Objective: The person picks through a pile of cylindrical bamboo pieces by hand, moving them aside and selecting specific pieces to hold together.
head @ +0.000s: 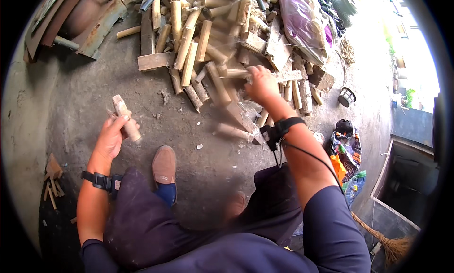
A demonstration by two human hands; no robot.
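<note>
In my left hand [118, 129], at the left, is a short wooden piece [126, 118], gripped between thumb and fingers and tilted. My right hand [261, 83] reaches to the near right part of a heap of cut wood pieces [188, 46]. Its fingers are at the right end of a pale wooden stick [236, 73]; whether they grip it cannot be made out. Round and flat pieces lie across one another in the heap, and some are blurred. Below my right hand a blurred round piece [234, 131] lies near thin clear plastic [250, 108].
Rusty metal sheets [101, 26] stand at the upper left. A purple-white plastic bag [305, 21] lies on the heap's right side. To the right are a small dark basket [346, 97], crumpled printed packaging [345, 148] and a straw broom [393, 246]. Small sticks [53, 189] lie at the lower left.
</note>
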